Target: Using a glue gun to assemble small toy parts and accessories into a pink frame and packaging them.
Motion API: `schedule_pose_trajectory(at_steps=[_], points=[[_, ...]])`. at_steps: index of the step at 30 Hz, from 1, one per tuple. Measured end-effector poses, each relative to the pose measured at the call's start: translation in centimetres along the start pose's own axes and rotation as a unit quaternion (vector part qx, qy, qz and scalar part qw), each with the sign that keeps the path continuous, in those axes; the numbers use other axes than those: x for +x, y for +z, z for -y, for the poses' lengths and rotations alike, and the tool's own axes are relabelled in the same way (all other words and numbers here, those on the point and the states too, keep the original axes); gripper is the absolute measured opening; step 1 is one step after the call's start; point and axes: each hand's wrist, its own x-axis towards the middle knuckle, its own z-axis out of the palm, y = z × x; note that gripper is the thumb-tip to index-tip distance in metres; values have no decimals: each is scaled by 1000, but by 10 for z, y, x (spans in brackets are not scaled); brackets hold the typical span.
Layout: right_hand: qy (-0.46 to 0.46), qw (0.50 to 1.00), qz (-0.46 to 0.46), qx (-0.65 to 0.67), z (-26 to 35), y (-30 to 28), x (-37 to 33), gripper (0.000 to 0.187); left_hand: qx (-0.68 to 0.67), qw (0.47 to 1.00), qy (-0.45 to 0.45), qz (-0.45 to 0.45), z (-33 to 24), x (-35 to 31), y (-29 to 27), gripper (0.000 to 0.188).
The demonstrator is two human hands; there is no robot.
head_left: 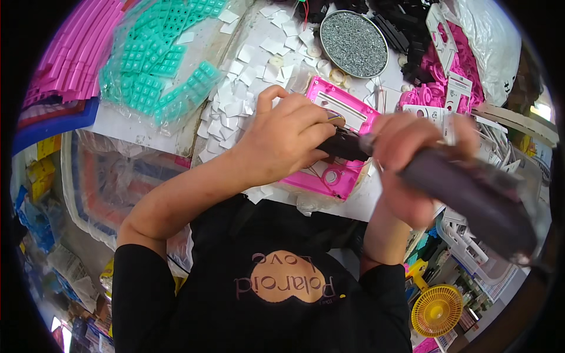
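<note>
A pink plastic casing lies on the worktable in front of me, with thin wires and a black part in it. My left hand rests over the casing, its bent fingers pressed on the black part. In my right hand, a dark electric screwdriver is gripped around its body. Its nose points left at the black part, but whether the bit touches a screw is hidden. Motion blurs the right hand and the tool.
A round dish of small metal screws stands beyond the casing. White square pieces are scattered left of it. Bagged teal keypads and stacked pink parts lie at far left. More pink parts and a yellow fan are on the right.
</note>
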Motion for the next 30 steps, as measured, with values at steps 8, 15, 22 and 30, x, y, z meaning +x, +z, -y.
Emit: schedule_pose_trajectory(at_steps=[8, 15, 22, 30], points=[[4, 867, 57, -496, 41, -19, -48, 73, -8, 997, -41, 65, 10, 7, -5, 41], [122, 871, 135, -457, -17, -37, -38, 46, -110, 983, -149, -6, 6, 10, 0, 55], [269, 884, 165, -346, -13, -51, -2, 30, -37, 992, -108, -56, -5, -2, 17, 62], [327, 789, 181, -487, -15, -42, 20, 35, 69, 993, -92, -5, -13, 9, 8, 61]])
